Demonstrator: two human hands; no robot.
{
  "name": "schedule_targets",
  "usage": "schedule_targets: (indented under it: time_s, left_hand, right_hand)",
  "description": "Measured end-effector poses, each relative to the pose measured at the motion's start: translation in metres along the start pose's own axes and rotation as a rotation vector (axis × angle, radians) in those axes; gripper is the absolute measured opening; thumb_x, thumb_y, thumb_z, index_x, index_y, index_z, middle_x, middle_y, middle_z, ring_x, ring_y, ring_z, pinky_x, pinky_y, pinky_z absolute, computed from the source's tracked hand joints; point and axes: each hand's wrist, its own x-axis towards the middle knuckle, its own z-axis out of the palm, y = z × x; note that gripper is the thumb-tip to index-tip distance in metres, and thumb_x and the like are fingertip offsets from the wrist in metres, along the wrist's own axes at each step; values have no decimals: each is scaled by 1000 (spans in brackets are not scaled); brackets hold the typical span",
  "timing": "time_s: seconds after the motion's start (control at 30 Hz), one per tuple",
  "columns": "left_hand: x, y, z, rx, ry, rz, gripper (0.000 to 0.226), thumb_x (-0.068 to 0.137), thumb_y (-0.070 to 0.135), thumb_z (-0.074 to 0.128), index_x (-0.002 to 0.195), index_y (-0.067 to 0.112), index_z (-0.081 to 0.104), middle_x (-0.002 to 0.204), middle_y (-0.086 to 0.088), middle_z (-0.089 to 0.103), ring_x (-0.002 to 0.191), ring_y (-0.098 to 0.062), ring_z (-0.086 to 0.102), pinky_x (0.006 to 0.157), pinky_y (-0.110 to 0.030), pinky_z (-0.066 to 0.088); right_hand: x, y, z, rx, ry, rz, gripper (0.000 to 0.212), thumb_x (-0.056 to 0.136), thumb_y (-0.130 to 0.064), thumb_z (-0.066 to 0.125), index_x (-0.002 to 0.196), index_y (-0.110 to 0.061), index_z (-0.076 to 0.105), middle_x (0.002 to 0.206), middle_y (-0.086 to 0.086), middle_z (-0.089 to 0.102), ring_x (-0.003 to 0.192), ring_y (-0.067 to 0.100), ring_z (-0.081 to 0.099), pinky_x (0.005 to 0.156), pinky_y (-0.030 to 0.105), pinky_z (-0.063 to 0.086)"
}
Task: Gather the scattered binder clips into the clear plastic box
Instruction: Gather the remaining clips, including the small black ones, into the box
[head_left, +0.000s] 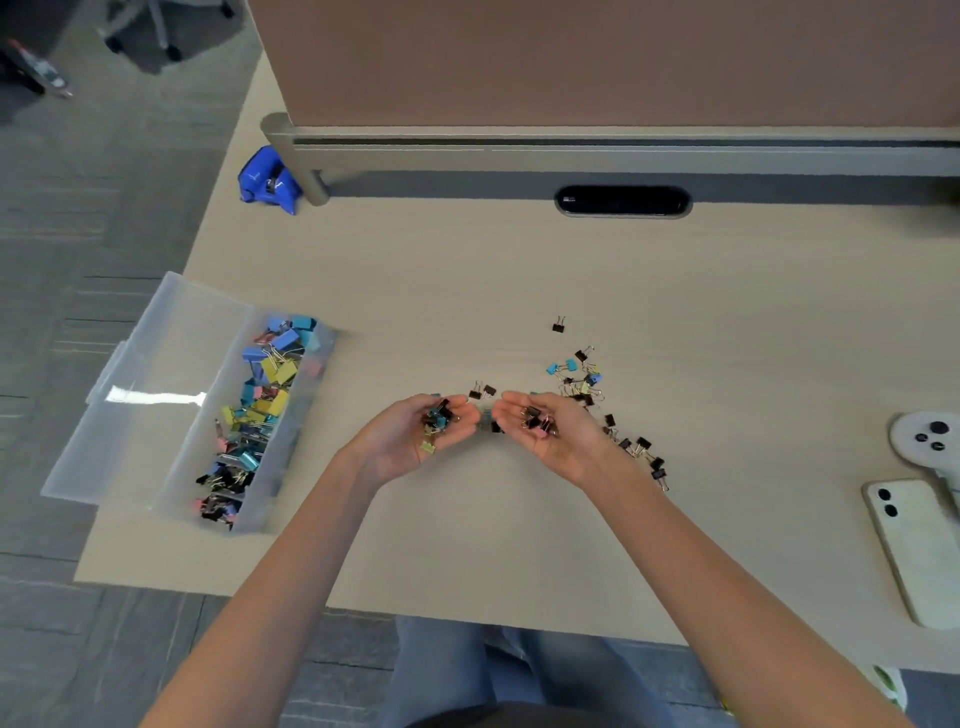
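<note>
Desk (467, 260), beige, beside grey carpet (104, 208) — left hand (410, 441) and right hand (545, 431) cup clips (439, 418).

Seen from above: a person's left hand (410, 441) and right hand (550, 431), both bare, with the forearms behind them uncovered as far as the frame shows. Below the hands, nearer the wearer, light blue denim jeans (447, 670) cover the legs; a strip of dark clothing (467, 717) edges the frame's bottom.

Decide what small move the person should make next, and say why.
Likely carry both handfuls left and tip them into the box: the left hand and right hand each cup clips, and the box lies open.
</note>
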Motion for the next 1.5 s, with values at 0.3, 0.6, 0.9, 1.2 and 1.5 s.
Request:
schedule_targets:
  time_s: [0.3, 0.6, 0.9, 1.2, 1.5]
  left_hand:
    - [-59, 29, -77, -74, 67, 24, 29, 100, 7, 40, 118, -10, 55, 115, -24, 63, 100, -33, 68, 84, -39, 56]
    - [-114, 64, -170, 4, 159, 33, 27, 98, 9, 45, 113, -9, 59, 107, -23, 66, 92, -31, 71, 76, -36, 60]
    - [-159, 94, -238, 70, 171, 30, 27, 99, 8, 39, 109, -7, 60, 111, -25, 67, 100, -33, 68, 84, -39, 55]
    - [-171, 111, -274, 74, 170, 47, 30, 100, 7, 37, 112, -11, 58, 111, -27, 66, 91, -35, 70, 80, -40, 58]
    - [-171, 117, -287, 64, 150, 30, 29, 101, 6, 35, 108, -11, 57, 96, -26, 69, 84, -35, 71, 76, -39, 58]
  right_hand:
    - [0, 55, 78, -108, -107, 119, 32, 99, -7, 36, 102, 12, 62, 99, 25, 69, 96, 33, 66, 85, 35, 55]
    - [9, 127, 158, -228, -144, 190, 36, 100, -10, 32, 106, 13, 58, 105, 27, 65, 97, 35, 64, 82, 33, 55]
    - [18, 178, 210, -402, -136, 237, 35, 99, -10, 37, 116, 14, 58, 114, 30, 64, 106, 38, 64, 87, 39, 55]
    - [31, 213, 245, -618, -74, 288, 31, 98, -6, 39, 114, 13, 59, 108, 27, 64, 89, 30, 67, 71, 32, 59]
    - [47, 238, 253, -873, -30, 333, 14, 92, -1, 41, 90, -8, 52, 74, 7, 47, 65, 16, 44, 67, 23, 55]
